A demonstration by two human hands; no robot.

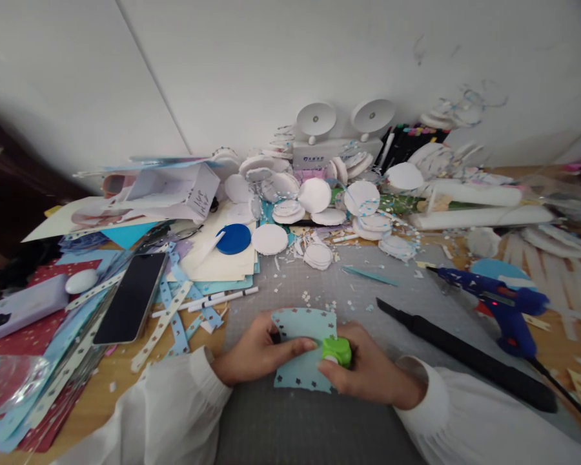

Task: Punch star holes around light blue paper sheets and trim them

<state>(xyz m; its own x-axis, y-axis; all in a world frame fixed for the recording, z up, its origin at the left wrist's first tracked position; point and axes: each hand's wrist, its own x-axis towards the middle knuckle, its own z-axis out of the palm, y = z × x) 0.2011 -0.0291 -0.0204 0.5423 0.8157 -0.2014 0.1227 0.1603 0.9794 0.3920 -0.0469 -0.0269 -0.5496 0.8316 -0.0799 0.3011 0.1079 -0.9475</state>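
A light blue sheet of paper (297,374) with small flower-shaped holes along its edges is in front of me. My left hand (266,345) pinches its left side, thumb lying across the top. In my right hand (368,368) is a green craft punch (336,351), gripped with the thumb on its near side and set against the paper's right edge. Both hands are just above a grey cutting mat (271,426). Tiny punched-out paper bits (307,297) lie on the mat beyond the sheet. The right fingers are partly hidden behind the punch.
At right lie a black knife-like tool (465,352) and a blue glue gun (498,300) with a cord. White round discs (314,194) crowd the back. At left are a phone (130,297), punched paper strips (174,316) and a blue lid (233,239).
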